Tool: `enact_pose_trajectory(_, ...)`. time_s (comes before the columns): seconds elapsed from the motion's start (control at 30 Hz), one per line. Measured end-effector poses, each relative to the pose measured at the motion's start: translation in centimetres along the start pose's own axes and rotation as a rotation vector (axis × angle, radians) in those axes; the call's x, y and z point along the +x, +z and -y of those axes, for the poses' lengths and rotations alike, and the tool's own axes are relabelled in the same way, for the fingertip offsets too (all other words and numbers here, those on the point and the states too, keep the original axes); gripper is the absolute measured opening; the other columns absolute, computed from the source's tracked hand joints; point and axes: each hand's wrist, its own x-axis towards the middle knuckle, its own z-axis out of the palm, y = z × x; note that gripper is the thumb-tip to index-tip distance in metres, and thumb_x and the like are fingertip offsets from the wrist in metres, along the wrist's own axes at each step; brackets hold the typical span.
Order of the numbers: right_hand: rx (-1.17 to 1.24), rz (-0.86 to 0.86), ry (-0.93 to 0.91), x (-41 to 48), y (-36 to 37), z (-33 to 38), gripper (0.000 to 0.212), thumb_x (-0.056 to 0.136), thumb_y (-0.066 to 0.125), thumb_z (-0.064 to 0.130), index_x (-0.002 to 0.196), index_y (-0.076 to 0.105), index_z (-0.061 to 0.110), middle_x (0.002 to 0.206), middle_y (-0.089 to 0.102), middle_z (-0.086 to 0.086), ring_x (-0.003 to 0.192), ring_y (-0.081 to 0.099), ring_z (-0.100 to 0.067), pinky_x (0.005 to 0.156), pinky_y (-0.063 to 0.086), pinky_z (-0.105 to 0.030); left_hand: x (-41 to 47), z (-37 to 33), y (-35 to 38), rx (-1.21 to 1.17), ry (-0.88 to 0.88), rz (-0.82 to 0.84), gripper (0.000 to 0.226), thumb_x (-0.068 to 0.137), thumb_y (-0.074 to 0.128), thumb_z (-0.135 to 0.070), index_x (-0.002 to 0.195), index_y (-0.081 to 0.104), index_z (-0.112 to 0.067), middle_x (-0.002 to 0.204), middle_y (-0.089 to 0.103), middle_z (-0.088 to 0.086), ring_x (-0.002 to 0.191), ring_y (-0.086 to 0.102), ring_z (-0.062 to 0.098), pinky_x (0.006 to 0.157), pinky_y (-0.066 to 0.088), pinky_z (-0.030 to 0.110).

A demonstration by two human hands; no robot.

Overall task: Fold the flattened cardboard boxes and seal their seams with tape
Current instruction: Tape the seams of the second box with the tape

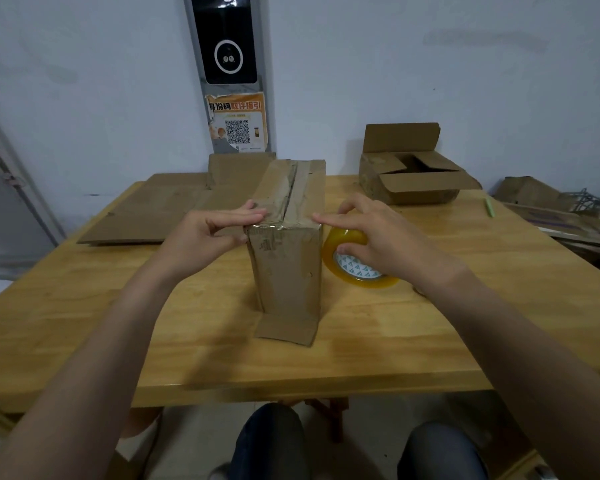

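Sealing step: flat-fingered left grip (219, 230) pins tape (274, 226) on the box (284, 268) edge, right grip (371, 230) holds the tape roll (357, 270), tear likely next.

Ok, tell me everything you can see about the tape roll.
The tape roll is amber, see-through packing tape on a white core printed with teal triangles. It stands tilted on edge on the wooden table, just right of the upright cardboard box. The right hand grips it, fingers over the top, thumb in the core.
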Motion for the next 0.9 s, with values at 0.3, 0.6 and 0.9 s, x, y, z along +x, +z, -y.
enact_pose_trajectory(0.3, -0.039, -0.028, 0.014, -0.3, 0.0, 1.0, 0.068, 0.093, 0.071, 0.031, 0.147, 0.038, 0.056, 0.134, 0.047, 0.01, 0.125, 0.041, -0.012, 0.096, 0.038, -0.026, -0.6, -0.5, 3.5, 0.12, 0.027, -0.302, 0.027, 0.092, 0.073, -0.005, 0.103, 0.077, -0.029, 0.115, 0.074, -0.017, 0.131, 0.056, 0.002, 0.111, 0.048, 0.042)
enact_pose_trajectory(0.6, 0.11, -0.05, -0.055, -2.1, 0.1, 0.8, 0.07, 0.091, 0.074, 0.026, 0.149, 0.041, 0.046, 0.139, 0.041, 0.012, 0.123, 0.037, -0.002, 0.096, 0.035, -0.017, -0.7, -2.1, 11.1, 0.506, 0.037, -0.485, 0.045, 0.085, 0.063, -0.065, 0.115, 0.069, -0.032, 0.132, 0.058, -0.013, 0.146, 0.026, 0.028, 0.113, 0.036, 0.055)
enact_pose_trajectory(0.9, 0.125, -0.05, 0.02, -3.8, 0.1, -1.8, 0.044, 0.088, 0.077, 0.031, 0.13, 0.064, 0.037, 0.133, 0.04, 0.015, 0.119, 0.038, -0.001, 0.097, 0.04, -0.022, 1.7, -2.0, 12.7, 0.449, 0.012, -0.612, 0.039, 0.077, 0.068, -0.067, 0.091, 0.067, -0.03, 0.138, 0.048, 0.0, 0.15, 0.02, 0.03, 0.111, 0.027, 0.073)
